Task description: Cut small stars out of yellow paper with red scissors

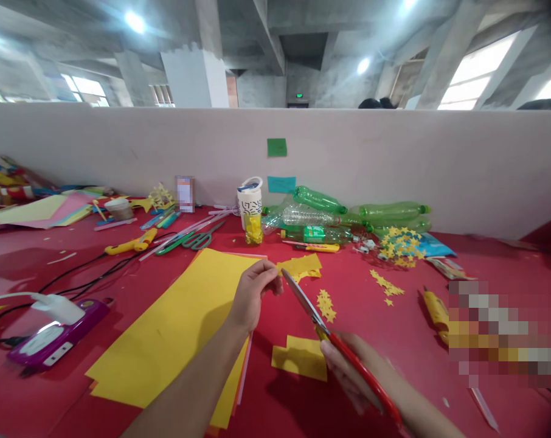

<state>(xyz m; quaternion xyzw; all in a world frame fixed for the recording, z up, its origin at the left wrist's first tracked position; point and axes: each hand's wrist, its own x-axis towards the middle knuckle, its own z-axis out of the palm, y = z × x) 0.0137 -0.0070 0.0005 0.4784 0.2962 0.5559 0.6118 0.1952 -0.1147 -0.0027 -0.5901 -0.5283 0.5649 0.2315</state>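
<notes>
My left hand (252, 291) is closed in a pinch, with a small bit of yellow paper (279, 267) at its fingertips. My right hand (348, 365) grips a pair of red-handled scissors (305, 301), whose blades point up and left to that pinch. The blades look nearly together. Below the scissors' pivot lies a notched piece of yellow paper (300, 359). Beyond my left fingertips are yellow paper scraps (309, 266), and a small pile of yellow stars (325, 306) sits right of the blades. Under my left forearm is a stack of yellow sheets (175, 328).
Green plastic bottles (321, 199) lie along the partition beside a white patterned cup (250, 201). More yellow stars (401, 246) are heaped at right. At left are a purple power strip (59, 334), a yellow glue gun (132, 242) and grey-handled scissors (200, 240). Another glue gun (436, 310) lies right.
</notes>
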